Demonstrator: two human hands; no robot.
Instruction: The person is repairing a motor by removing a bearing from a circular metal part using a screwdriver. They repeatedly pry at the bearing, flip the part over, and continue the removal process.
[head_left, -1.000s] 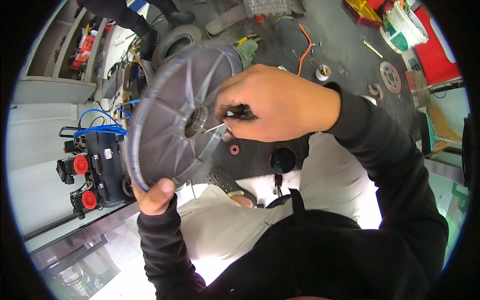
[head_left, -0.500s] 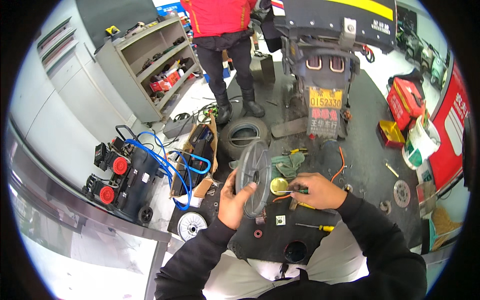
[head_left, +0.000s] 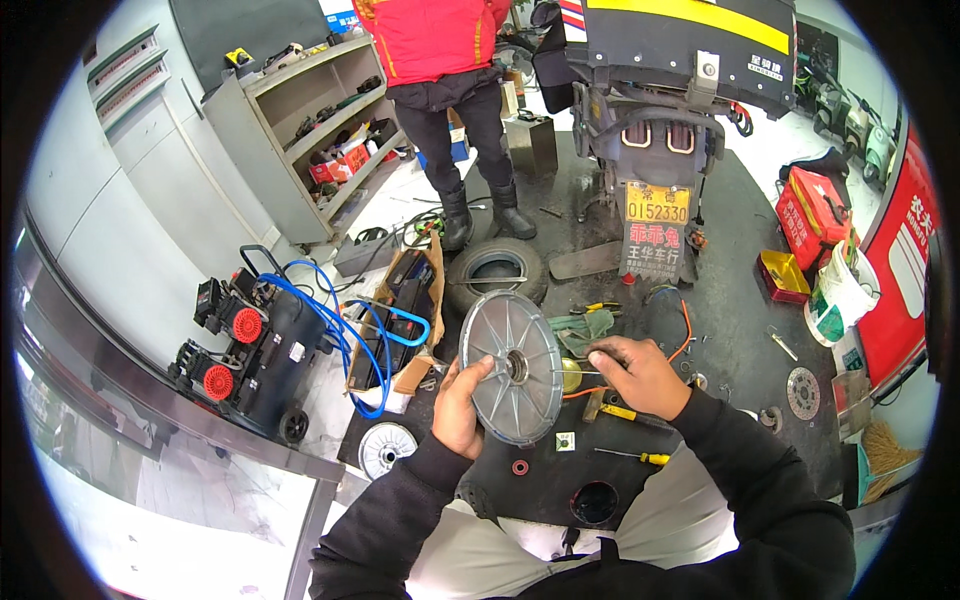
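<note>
My left hand (head_left: 460, 412) grips the rim of a round grey metal hub cover (head_left: 505, 410), thumb on its ribbed face. The cover stands tilted with its ribs and central bearing hole toward me. In my right hand (head_left: 642, 378) is a screwdriver (head_left: 579, 372), its handle mostly hidden by the fingers. Its thin shaft points left across the cover's face, the tip near the central hole; contact cannot be made out. Behind the cover's right edge, a small yellow tub (head_left: 571, 376) is partly hidden. A hammer (head_left: 596, 402) lies beneath my right hand.
On the dark mat are a red ring (head_left: 520, 467), a yellow-handled screwdriver (head_left: 654, 459), a black round container (head_left: 594, 502) and a second cover (head_left: 386, 449). A tire (head_left: 530, 262) lies ahead, before a person in red (head_left: 430, 45). A scooter (head_left: 655, 150) stands beyond; an air compressor (head_left: 255, 345) is left.
My left hand has turned the hub cover from nearly edge-on to show its ribbed face. The screwdriver's tip has moved from over the yellow tub to the cover's middle.
</note>
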